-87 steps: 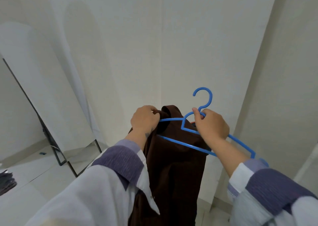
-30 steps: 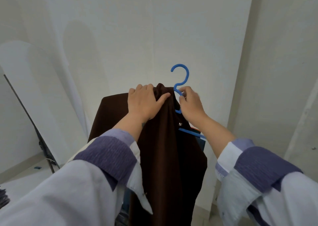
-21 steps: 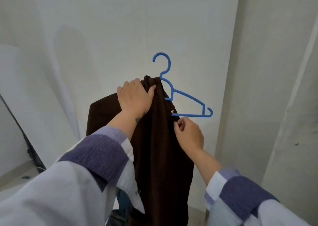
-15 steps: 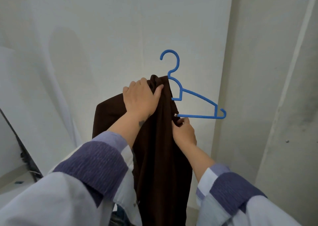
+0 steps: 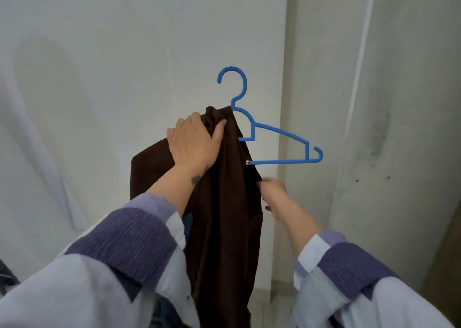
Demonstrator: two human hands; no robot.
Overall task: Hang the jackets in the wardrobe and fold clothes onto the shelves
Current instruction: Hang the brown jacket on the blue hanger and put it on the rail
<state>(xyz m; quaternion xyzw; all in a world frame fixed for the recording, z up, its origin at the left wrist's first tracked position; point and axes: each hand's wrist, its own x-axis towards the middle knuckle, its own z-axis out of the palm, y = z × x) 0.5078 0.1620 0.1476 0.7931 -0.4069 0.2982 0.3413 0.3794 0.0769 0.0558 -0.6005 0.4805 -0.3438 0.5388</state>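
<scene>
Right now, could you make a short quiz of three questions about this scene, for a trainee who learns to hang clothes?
1. True or false: the blue hanger already hangs on a wardrobe rail.
2. Which hand grips the top of the brown jacket? A) left hand B) right hand
3. Fill in: the right arm of the hanger is ____ by the jacket.

Key
1. False: its hook is free in the air in front of the pale wall; no rail is visible.
2. A; the right hand pinches the jacket's edge lower down, under the hanger's bar.
3. Not covered: it sticks out bare to the right.
</scene>
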